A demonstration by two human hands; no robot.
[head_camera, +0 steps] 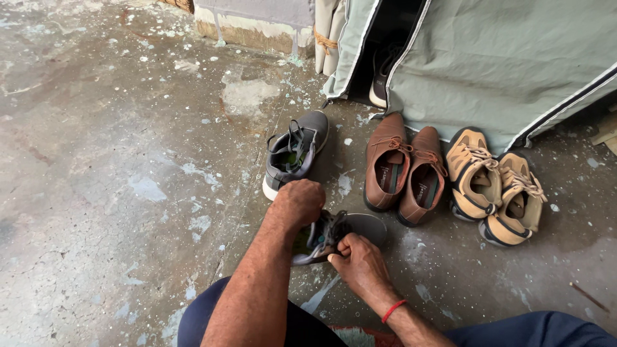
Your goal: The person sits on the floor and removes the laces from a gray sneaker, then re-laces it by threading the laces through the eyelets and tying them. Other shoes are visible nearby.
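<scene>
A grey sneaker with dark laces lies on the concrete floor just in front of me. My left hand is closed over its heel and collar. My right hand, with a red band at the wrist, pinches the shoe's near side by the laces. The matching grey sneaker stands alone on the floor just beyond my left hand.
A pair of brown leather shoes and a pair of tan hiking shoes stand in a row to the right. Behind them is a grey-green fabric shoe cabinet, open, with a dark shoe inside. Stained concrete floor spreads left.
</scene>
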